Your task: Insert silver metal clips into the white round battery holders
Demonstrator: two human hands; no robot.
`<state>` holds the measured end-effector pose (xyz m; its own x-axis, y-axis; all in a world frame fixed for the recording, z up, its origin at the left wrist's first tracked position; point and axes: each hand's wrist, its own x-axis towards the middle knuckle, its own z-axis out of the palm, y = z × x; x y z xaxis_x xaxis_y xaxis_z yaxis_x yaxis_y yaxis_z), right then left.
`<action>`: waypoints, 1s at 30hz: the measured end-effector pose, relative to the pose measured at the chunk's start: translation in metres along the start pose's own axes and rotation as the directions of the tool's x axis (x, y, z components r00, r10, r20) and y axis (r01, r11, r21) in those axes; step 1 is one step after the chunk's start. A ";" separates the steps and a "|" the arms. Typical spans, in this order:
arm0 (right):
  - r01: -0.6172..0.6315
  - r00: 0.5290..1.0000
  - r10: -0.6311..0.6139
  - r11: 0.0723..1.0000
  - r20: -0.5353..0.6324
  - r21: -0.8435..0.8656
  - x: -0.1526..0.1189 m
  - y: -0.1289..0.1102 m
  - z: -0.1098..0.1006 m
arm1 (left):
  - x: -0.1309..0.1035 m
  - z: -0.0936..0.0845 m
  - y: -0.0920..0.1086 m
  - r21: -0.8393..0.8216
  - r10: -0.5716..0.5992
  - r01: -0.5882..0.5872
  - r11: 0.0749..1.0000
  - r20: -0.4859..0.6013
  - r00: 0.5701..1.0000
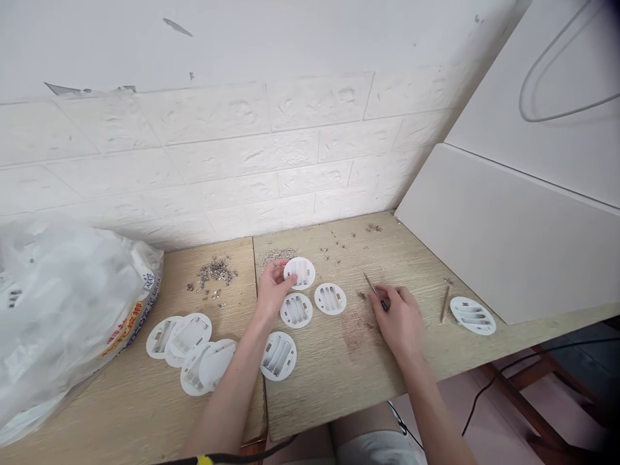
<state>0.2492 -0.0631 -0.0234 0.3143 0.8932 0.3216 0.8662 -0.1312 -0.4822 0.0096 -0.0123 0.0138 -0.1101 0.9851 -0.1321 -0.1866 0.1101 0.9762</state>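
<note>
Several slotted discs on the go, one pinched, pointed tool out

Starting at the left, we're having a bulging plastic bag point(72, 310) sitting beside a cluster of overlapping discs point(190, 339), with a pile of small metal pieces point(216, 271) lying behind them. Our left hand point(272, 292) is closing narrowly, thumb on top, on the near-left edge of a white disc point(304, 272). That one's sitting right above the nearer disc point(296, 310), with the right-hand disc point(330, 299) lying just beside that.

Our right hand point(400, 320) is gripping a slim pointed tool point(372, 285), its tip aiming up and left, apart from the discs. Past it, a wooden stick point(445, 305) is lying beside the far disc point(473, 316).

Handling tip, just our judgement: we're better off pinching by the rim, leaving the slots uncovered and squeezing lightly so the thin plastic isn't flexing. With the tool, we're wanting small finger movements and a point aiming clear of our left fingertips.
</note>
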 end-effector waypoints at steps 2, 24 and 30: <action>0.017 1.000 -0.017 1.000 -0.007 0.023 0.001 0.000 0.003 | -0.001 0.000 0.002 0.001 0.000 0.000 1.000 -0.010 1.000; 0.605 0.794 -0.586 0.788 -0.159 0.117 -0.012 -0.019 -0.007 | -0.001 0.002 0.005 0.015 -0.007 0.008 1.000 -0.058 0.998; 0.683 0.715 -0.699 0.703 0.018 0.200 -0.014 -0.026 -0.007 | -0.002 0.002 0.007 0.036 -0.032 0.035 0.999 -0.086 0.996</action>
<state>0.2249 -0.0754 -0.0092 -0.3881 0.7379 0.5521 0.7459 0.6034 -0.2821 0.0104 -0.0137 0.0212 -0.1874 0.9662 -0.1770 -0.1549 0.1489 0.9766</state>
